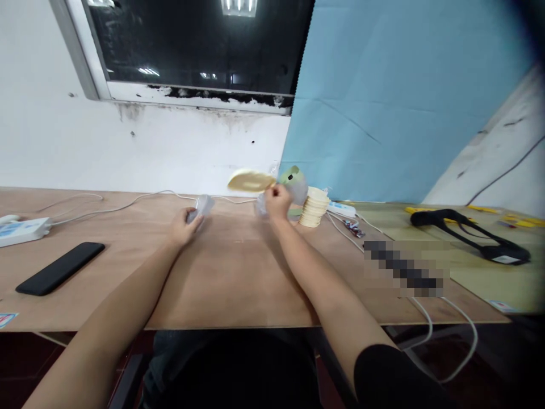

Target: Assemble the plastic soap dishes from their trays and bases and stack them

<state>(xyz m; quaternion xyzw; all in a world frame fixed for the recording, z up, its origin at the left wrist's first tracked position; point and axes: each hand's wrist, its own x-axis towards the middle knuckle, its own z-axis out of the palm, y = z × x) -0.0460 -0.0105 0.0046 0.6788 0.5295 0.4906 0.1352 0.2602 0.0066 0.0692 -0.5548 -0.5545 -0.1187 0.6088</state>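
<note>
My left hand [184, 225] rests on the wooden table [238, 272], fingers closed round a small clear plastic piece [203, 205]. My right hand [277, 201] is raised a little above the table and pinches the edge of a pale yellow round disc [250, 180], held up and tilted. Just right of that hand stands a stack of similar cream discs [314, 208], with a pale green and clear object [294, 183] behind it.
A black phone [59, 268] lies at the left, a white power strip [22, 230] beyond it with cables running along the wall. At the right are a black strap [472, 234], yellow tools, another white strip [342, 209] and a green mat [489, 272].
</note>
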